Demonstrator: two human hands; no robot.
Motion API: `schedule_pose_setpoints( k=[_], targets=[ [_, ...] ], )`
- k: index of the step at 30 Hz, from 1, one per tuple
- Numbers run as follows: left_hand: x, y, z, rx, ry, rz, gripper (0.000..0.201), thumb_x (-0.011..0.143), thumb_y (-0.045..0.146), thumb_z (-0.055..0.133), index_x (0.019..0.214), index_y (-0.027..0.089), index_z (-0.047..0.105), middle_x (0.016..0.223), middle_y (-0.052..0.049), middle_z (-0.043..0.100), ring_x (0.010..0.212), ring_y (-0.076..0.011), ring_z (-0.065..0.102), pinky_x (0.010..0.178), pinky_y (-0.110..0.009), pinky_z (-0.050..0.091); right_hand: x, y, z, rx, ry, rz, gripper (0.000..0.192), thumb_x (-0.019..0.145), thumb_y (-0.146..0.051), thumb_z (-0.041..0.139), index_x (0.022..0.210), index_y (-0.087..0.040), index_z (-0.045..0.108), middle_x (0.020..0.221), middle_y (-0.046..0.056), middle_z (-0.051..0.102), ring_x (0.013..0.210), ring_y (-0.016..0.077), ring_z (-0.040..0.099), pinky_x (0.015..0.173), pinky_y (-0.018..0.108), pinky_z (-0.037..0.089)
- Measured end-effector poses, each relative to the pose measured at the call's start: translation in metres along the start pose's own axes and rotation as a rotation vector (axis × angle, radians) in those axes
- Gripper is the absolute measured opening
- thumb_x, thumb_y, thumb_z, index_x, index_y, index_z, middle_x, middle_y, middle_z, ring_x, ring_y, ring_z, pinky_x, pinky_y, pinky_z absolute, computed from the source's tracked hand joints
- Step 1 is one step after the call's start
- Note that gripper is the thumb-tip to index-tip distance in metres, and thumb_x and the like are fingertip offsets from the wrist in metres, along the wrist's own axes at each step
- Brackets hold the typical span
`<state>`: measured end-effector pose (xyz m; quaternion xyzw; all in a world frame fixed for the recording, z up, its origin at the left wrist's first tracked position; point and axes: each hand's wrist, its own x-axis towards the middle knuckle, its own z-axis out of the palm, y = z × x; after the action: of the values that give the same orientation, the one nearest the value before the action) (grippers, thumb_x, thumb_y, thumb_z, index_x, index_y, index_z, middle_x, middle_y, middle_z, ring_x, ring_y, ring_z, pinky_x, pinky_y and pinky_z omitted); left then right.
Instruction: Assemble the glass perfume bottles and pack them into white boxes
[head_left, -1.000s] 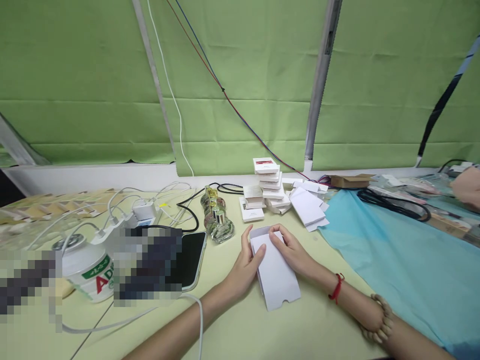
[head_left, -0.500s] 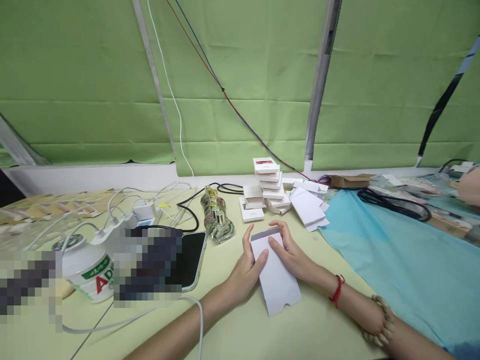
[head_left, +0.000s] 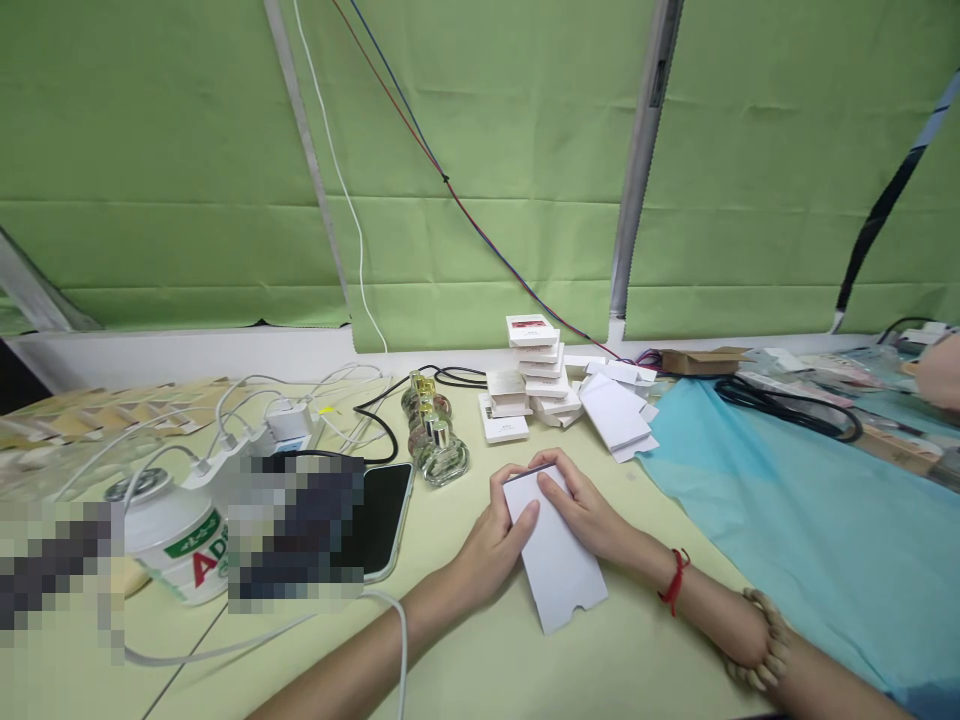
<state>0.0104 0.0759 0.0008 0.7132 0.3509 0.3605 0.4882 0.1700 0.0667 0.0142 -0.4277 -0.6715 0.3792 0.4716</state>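
Observation:
Between both hands is a flattened white cardboard box point(head_left: 561, 560), tilted, with a notch in its near edge. My left hand point(head_left: 495, 530) grips its left side, the thumb on the face and fingers behind. On the other side my right hand point(head_left: 581, 505) holds it too, thumb pressed on the face and fingers curled over the far edge. Beyond the hands stand small white boxes point(head_left: 541, 370) in a stack, with more loose white cartons point(head_left: 619, 415) beside them. A row of glass perfume bottles point(head_left: 442, 460) stands to the left of the stack.
At left are a phone point(head_left: 382, 525), a white jar point(head_left: 176, 540), a power strip point(head_left: 240, 455) and white cables. A blue sheet point(head_left: 795, 500) covers the right side, with a coiled black cable point(head_left: 787, 410) and a brown carton point(head_left: 701, 362) behind.
The fingers of both hands have folded down over the box's far edge, and the flap there has bent over. The box has shifted slightly; everything else stays put.

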Motion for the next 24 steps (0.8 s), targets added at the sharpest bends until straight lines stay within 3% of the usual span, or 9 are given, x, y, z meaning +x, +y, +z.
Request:
schedule_pose_setpoints(
  k=[9,15,20,24],
  targets=[
    [-0.0005,-0.0013,-0.0006,0.019,0.009,0.0,0.042,0.086,0.05,0.038,0.116,0.024,0.026,0.093,-0.002,0.052,0.076,-0.0138,0.05,0.066,-0.025,0.04,0.0004,-0.0018,-0.0003,-0.045,0.005,-0.036,0.022,0.09,-0.041,0.037,0.099,-0.023,0.046,0.1,0.002,0.053,0.087,0.0153,0.052,0.071,0.026,0.043],
    [0.0015,0.0036,0.0001,-0.116,0.006,-0.049,0.039,0.086,0.05,0.037,0.114,0.024,0.028,0.086,-0.001,0.053,0.068,-0.0124,0.049,0.061,-0.023,0.039,-0.0005,0.0,0.0004,-0.082,0.046,-0.033,0.018,0.091,-0.039,0.035,0.098,-0.023,0.04,0.102,0.003,0.051,0.084,0.015,0.052,0.073,0.028,0.044],
    [0.0047,0.0044,-0.0023,-0.154,0.089,-0.057,0.038,0.085,0.05,0.039,0.113,0.025,0.036,0.082,0.001,0.052,0.063,-0.011,0.045,0.057,-0.021,0.036,0.0035,0.0032,-0.0019,-0.274,0.101,-0.2,0.008,0.087,-0.029,0.04,0.09,-0.023,0.044,0.106,0.005,0.048,0.103,0.0186,0.048,0.09,0.034,0.039],
    [0.0053,0.0052,-0.0036,-0.133,0.147,-0.052,0.038,0.086,0.049,0.038,0.115,0.025,0.038,0.083,0.0,0.053,0.064,-0.0122,0.045,0.058,-0.021,0.037,0.0043,0.0016,-0.0054,-0.435,0.085,-0.176,0.013,0.085,-0.03,0.045,0.095,-0.025,0.05,0.112,0.006,0.046,0.097,0.0191,0.053,0.082,0.033,0.044]
  ],
)
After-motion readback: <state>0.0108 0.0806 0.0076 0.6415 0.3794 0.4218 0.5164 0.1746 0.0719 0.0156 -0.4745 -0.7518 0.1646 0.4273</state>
